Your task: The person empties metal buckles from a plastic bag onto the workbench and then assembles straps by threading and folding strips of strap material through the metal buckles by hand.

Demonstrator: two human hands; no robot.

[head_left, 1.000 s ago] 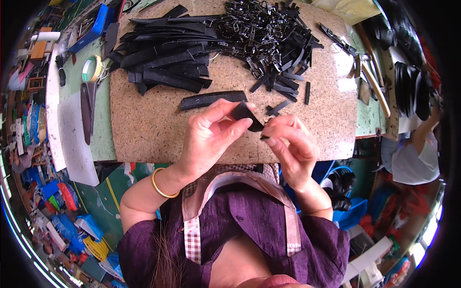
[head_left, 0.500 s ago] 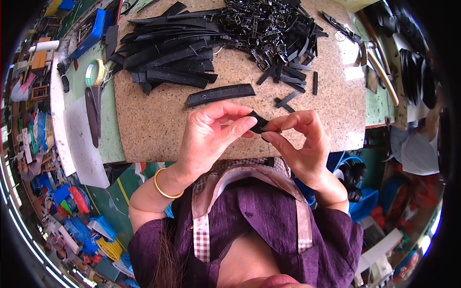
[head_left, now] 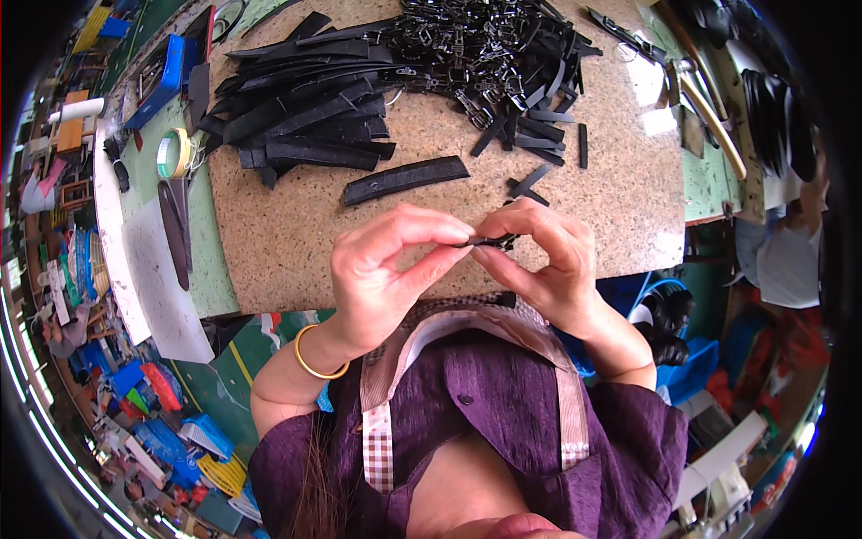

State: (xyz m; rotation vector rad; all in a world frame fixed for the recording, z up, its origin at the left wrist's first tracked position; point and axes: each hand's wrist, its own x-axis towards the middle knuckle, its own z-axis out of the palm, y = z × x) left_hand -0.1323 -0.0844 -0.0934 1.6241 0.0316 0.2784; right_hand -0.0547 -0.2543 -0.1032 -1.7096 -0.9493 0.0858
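Just in front of the table edge, my left hand (head_left: 382, 269) and my right hand (head_left: 548, 260) face each other. Both pinch a short black strip (head_left: 489, 241) between thumb and forefinger. The strip is seen nearly edge-on, and fingers cover much of it; a small dark bit shows by the right fingertips, too hidden to name. Beyond my hands lies a single longer black strip (head_left: 404, 181). Two short black strips (head_left: 528, 184) lie crossed just past my right hand.
On the speckled board (head_left: 628, 198) are a heap of long black strips (head_left: 305, 112), a tangle of dark metal buckles (head_left: 462, 54) and scattered short strips (head_left: 540, 142). Left are a tape roll (head_left: 175, 153), dark scissors (head_left: 174, 220) and a blue box (head_left: 157, 85). Pliers-like tools (head_left: 628, 36) lie far right.
My fingertips have drawn closer together, the right hand shifting left. The held strip has turned from showing its broad face to nearly edge-on. The view has shifted slightly.
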